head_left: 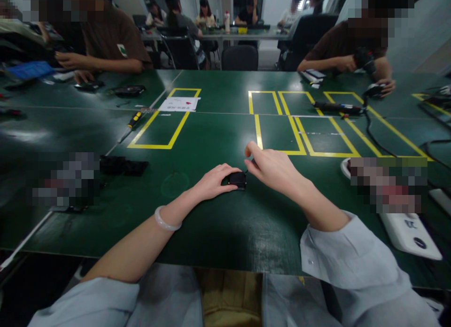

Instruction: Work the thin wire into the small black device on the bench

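Observation:
A small black rectangular part (237, 179) lies on the green table near the middle. My left hand (215, 181) grips it from the left, thumb along the near edge and fingers along the far edge. Just to the right, my right hand (269, 169) is closed, its thumb and index finger pinching a thin dark tool (247, 170) that reaches the part's right edge. Most of the tool is hidden by the fingers, and its tip is too small to make out.
Left on the green table (211, 233) are black pieces (123, 165) and a yellow-black screwdriver (134, 120). Yellow tape frames and a white paper (179, 104) lie ahead. On the right are a white case (410, 233), a black tool (338, 107) and cables. People sit opposite.

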